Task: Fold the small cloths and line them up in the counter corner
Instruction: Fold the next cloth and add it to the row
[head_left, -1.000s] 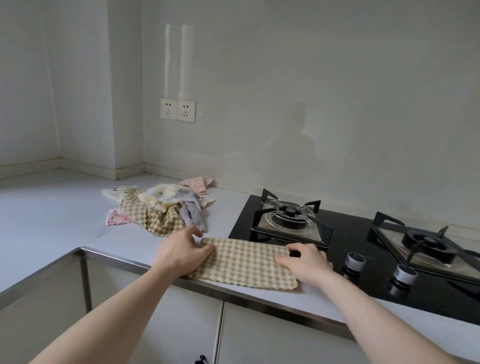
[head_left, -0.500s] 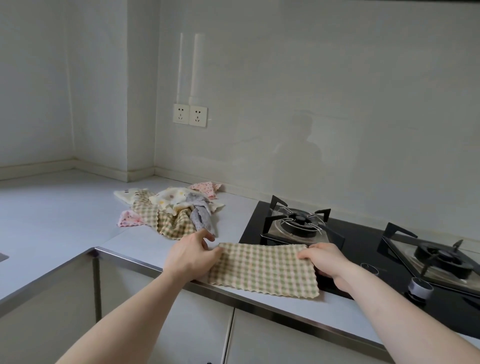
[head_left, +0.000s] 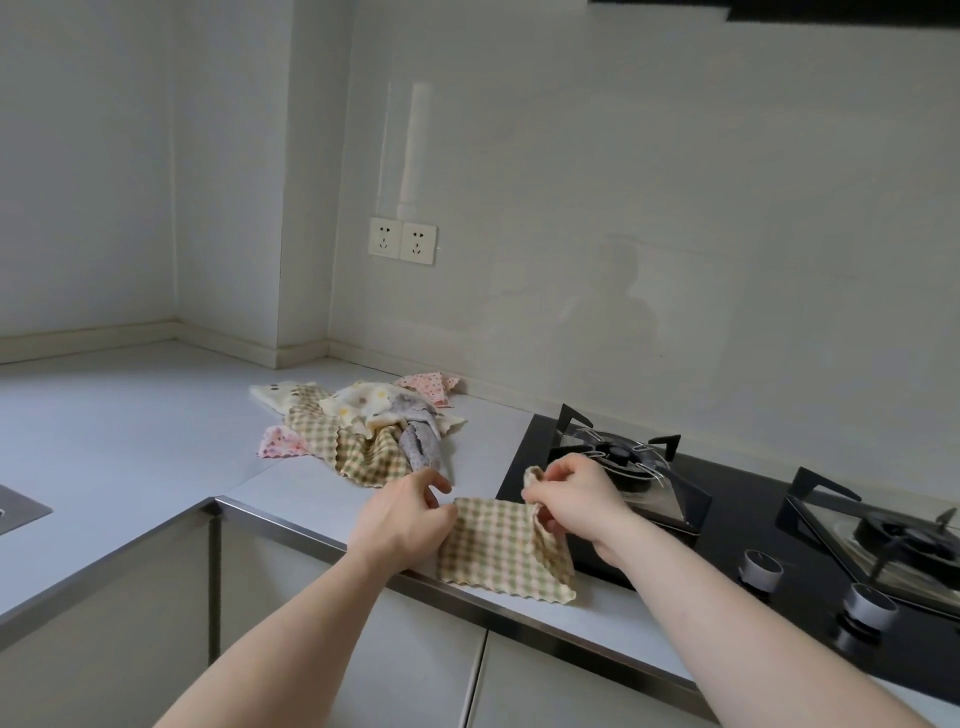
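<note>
Nearest to us, at the front edge of the tabletop (head_left: 156, 447), lies the checked cloth (head_left: 498, 545) we are folding. Our left hand (head_left: 402, 519) pinches its left far corner between thumb and fingers. Our right hand (head_left: 576, 506) pinches the right far corner and has it raised, so the right side of the cloth stands up in a loose fold while the near wavy edge lies flat, close to the metal rim.

We judge that the first fold is only beginning. The risk here is that the two sides do not meet evenly: the right corner is bunched in the fingers, and if we lay it down so, the fold will be crooked. The near edge is also very close to the rim, so a pull toward us could drag the cloth off the tabletop.

Just beside the right hand is the gas stove (head_left: 727, 519), and the cloth touches or overlaps its black glass edge; the lifted corner could catch on the burner grate (head_left: 618, 457).

Farther back, the pile of unfolded cloths (head_left: 363, 426) waits near the wall. The corner behind it holds no folded cloth yet.
</note>
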